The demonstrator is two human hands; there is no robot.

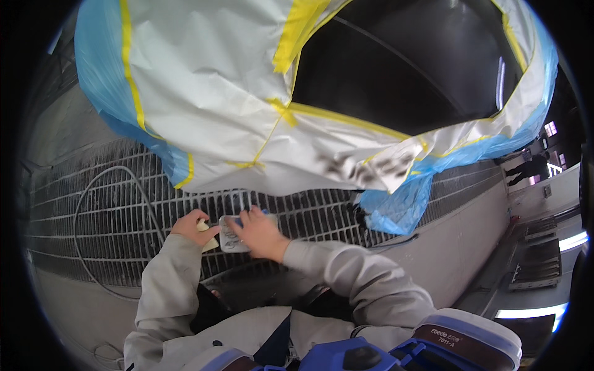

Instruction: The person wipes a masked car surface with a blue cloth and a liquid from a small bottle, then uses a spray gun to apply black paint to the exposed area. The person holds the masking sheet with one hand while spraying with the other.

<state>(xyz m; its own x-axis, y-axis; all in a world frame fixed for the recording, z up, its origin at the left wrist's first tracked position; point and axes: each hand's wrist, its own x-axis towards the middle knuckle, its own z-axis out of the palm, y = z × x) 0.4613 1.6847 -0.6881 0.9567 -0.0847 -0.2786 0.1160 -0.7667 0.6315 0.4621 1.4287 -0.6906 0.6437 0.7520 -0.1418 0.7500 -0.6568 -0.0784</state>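
Right hand (pixel 263 234) gripping pale flat pad (pixel 230 238) at frame centre, long axis vertical; left hand (pixel 193 226) just left, pinching yellowish scrap (pixel 207 238).

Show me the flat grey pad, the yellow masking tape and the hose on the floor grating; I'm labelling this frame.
Flat grey pad (pixel 230 238), head view, its lower left face.
Yellow masking tape (pixel 346 119), head view, strip under the dark panel.
Hose (pixel 111 170), head view, top of its loop.

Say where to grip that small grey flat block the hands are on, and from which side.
Take the grey block by its two long edges, from above. It lies flat under the right hand, its broad face up; the left hand with a pale cloth crowds its left end.
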